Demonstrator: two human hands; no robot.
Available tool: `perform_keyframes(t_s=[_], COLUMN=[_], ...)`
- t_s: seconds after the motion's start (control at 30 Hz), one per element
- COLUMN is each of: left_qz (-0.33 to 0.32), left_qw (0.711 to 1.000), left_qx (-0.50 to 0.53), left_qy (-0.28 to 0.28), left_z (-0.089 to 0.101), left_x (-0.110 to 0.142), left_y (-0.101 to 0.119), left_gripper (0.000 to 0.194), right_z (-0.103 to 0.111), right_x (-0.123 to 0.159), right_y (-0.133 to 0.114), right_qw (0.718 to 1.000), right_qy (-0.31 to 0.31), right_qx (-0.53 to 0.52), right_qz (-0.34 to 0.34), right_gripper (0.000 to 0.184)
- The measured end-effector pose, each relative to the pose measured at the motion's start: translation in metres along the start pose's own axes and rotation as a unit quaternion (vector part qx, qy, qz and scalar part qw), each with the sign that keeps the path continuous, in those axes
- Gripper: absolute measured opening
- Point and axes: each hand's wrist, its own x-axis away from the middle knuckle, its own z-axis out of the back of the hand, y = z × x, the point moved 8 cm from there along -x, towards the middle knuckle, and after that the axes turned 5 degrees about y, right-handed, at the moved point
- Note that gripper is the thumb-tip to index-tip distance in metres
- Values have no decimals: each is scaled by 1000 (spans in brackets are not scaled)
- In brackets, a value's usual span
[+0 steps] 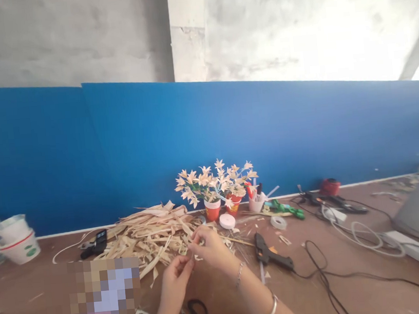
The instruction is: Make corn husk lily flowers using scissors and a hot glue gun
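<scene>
- Pale strips [154, 237], loose & unformed, heaped just far L of the hands on brown table [31, 302]; looks like plenty left to work.
- L hand [178, 277] & R hand [210, 248] meet near ctr., thumbs & fingertips pinched tight; can't tell what's held or its stage.
- Pale flowers [202, 178], apparently done, fill 2 red pots [213, 212], far ctr.
- Glue gun [264, 252] lies R, untouched.

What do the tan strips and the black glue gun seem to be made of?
Tan strips: probably dried husk or leaf, matte; their edges look curled and ragged. Glue gun: likely molded plastic, dull black, judging by its smooth, rounded shape.
</scene>
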Motion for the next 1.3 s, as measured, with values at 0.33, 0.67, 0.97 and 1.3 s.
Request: perform_keyframes(t_s=[0.33,0.67,0.97,1.3], left_qz=[3,-10,-34,-161], left_qw=[999,998,993,961], left_qx=[-16,-37,-87,-215], left_qy=[35,41,68,67], left_z=[-5,-3,3,0], left_x=[8,6,5,9], left_y=[2,-2,-4,17], left_gripper=[35,31,31,20], right_z=[143,150,160,94], right_x=[54,82,74,48], right_y=[96,147,134,78], right_qw=[856,833,916,976], right_qy=[39,-21,80,23], right_qx=[473,505,336,214], right_qz=[-206,-225,-204,-37], right_gripper=[27,30,16,7])
